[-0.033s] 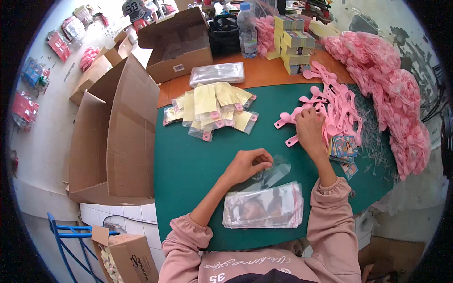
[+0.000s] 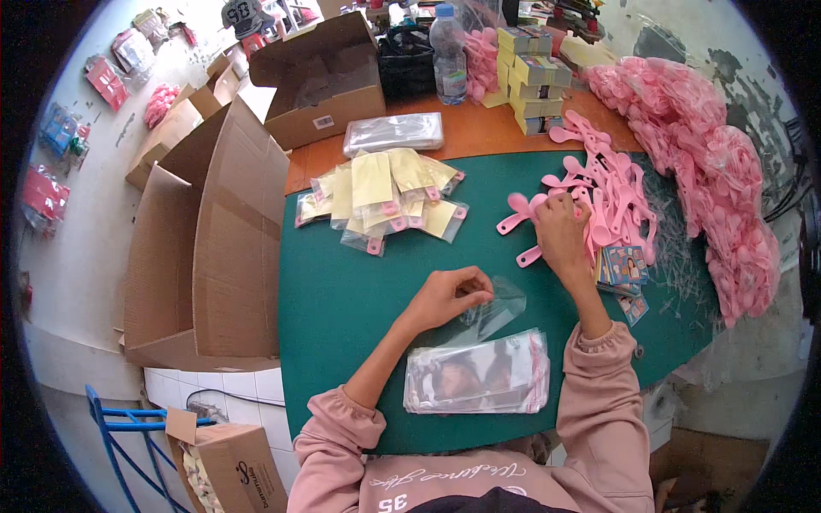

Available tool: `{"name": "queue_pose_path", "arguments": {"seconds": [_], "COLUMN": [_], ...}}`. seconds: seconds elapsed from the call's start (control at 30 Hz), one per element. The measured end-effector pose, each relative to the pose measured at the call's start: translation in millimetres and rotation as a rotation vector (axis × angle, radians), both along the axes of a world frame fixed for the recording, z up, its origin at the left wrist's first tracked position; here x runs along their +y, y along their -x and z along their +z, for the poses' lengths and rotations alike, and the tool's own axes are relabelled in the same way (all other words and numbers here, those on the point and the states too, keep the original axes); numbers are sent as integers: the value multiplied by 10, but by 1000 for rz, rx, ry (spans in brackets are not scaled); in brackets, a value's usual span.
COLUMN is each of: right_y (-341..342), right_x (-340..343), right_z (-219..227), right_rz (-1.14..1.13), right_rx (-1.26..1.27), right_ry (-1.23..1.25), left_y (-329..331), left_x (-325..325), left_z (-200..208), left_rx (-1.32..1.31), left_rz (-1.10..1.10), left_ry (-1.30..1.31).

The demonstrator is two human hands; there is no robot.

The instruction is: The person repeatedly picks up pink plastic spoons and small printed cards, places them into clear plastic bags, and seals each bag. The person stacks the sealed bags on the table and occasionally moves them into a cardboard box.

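My left hand [image 2: 446, 296] pinches the edge of a clear plastic bag [image 2: 500, 306] lying on the green mat [image 2: 342, 295]. My right hand [image 2: 560, 232] reaches forward, its fingers closed on a pink spoon-shaped piece at the near edge of a loose pile of them [image 2: 609, 192]. A stack of clear bags with pink edges [image 2: 479, 373] lies close to my body. Small printed cards [image 2: 624, 265] sit just right of my right wrist. Filled packets with yellow cards [image 2: 385, 198] are heaped at the far left of the mat.
A big open cardboard box [image 2: 231, 244] stands at the left, another [image 2: 321, 81] at the back. Behind the mat are a pack of clear bags [image 2: 393, 132], a water bottle [image 2: 447, 53] and stacked small boxes [image 2: 534, 81]. Pink bagged goods [image 2: 714, 162] heap along the right.
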State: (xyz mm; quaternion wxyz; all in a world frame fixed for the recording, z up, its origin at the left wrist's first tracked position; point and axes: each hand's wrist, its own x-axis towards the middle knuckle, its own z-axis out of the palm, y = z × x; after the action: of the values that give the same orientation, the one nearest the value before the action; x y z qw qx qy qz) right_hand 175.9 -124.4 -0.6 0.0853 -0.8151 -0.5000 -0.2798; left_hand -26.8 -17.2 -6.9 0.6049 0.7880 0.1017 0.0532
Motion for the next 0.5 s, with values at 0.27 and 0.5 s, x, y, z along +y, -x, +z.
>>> {"name": "queue_pose_path", "arguments": {"seconds": [0.27, 0.5], "right_y": [348, 398], "right_x": [-276, -348], "right_z": [352, 421], "right_rz": [345, 223], "right_rx": [743, 1254], "right_ry": [-237, -407], "left_y": [-69, -107], "left_x": [281, 181], "left_z": [-94, -50], "left_rx": [-95, -108], "left_rz": [57, 164], "left_ry": [585, 467]}}
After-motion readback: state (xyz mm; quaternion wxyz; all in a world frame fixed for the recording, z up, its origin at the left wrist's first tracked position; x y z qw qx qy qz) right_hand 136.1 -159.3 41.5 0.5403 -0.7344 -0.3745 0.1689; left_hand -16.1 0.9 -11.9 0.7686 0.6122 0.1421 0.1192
